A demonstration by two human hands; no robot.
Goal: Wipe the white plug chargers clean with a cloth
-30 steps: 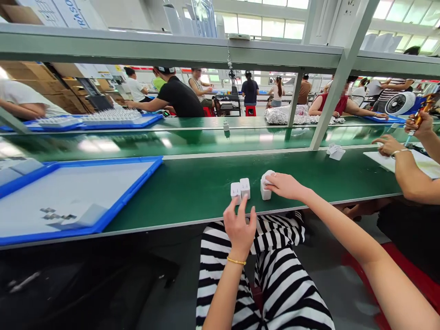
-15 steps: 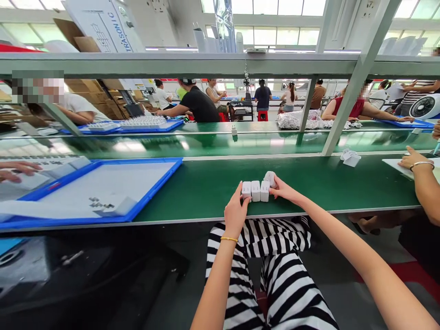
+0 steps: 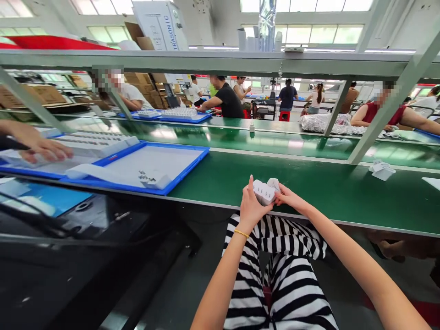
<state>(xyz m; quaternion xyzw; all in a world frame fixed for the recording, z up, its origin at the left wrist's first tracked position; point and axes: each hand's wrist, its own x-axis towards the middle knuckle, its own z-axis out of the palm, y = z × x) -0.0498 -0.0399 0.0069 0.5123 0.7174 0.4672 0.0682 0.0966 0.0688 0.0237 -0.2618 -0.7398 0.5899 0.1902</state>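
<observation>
Green workbench (image 3: 209,188), lower centre: left hand (image 3: 251,206) and right hand (image 3: 288,199) gripped white adapter blocks (image 3: 264,191) together between them.

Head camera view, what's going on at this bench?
A seated person holds a cluster of white power adapters between their left hand and right hand, at the edge of a green workbench. Off to the left, a co-worker's hand reaches over a blue tray.
</observation>
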